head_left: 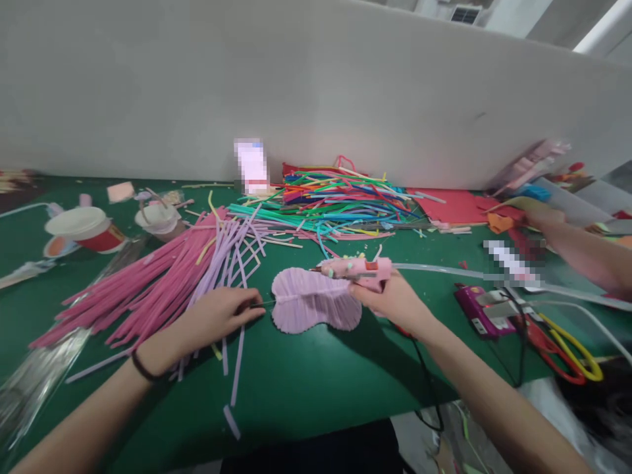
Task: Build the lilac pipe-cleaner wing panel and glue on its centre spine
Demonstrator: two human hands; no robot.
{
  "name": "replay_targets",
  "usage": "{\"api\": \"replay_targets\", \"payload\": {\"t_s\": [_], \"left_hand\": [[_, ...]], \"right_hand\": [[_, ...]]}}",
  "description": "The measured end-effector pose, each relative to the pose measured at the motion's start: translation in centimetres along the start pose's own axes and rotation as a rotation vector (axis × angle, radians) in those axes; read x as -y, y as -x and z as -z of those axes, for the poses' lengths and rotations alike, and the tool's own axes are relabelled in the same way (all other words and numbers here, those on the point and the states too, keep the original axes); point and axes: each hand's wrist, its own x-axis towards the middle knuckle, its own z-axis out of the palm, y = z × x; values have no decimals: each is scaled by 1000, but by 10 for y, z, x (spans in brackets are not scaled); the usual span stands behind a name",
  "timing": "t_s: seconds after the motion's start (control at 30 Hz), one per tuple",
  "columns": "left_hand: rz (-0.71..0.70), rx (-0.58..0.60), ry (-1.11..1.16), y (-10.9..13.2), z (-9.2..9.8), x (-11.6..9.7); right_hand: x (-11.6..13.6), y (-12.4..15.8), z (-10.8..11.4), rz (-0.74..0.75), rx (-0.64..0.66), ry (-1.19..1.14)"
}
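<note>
My right hand (397, 306) is wrapped round a pink hot glue gun (353, 267), with a long clear glue stick (439, 267) running out of its back. The gun's nozzle points left, over the upper part of a lilac ruffled petal shape (301, 315). My left hand (224, 315) pinches a thin wire (268, 303) at the petal's left side. Lilac pipe cleaners (217, 263) and a bundle of pink pipe cleaners (162, 280) lie beside and under my left forearm. Whether the nozzle touches the petal, I cannot tell.
Multicoloured pipe cleaners (340, 194) are heaped at the back. Cups, one a lidded paper cup (86, 227), stand left. A purple power strip (481, 313), cables and scissors (563, 349) lie right. Another person's arm (587, 247) reaches in near red sheets (449, 205).
</note>
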Motion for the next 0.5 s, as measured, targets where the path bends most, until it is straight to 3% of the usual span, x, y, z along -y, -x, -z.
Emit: {"api": "replay_targets", "payload": {"t_s": [0.1,0.3,0.5], "left_hand": [[20,-50,19,5,-6,6],[-72,-297,-177,11,-26,23],[-177,-353,-318,14,-34,25]], "right_hand": [[-3,-11,-20,8,95,-21],[3,-23,-45,0,142,164],[-5,-26,-58,77,137,476]]}}
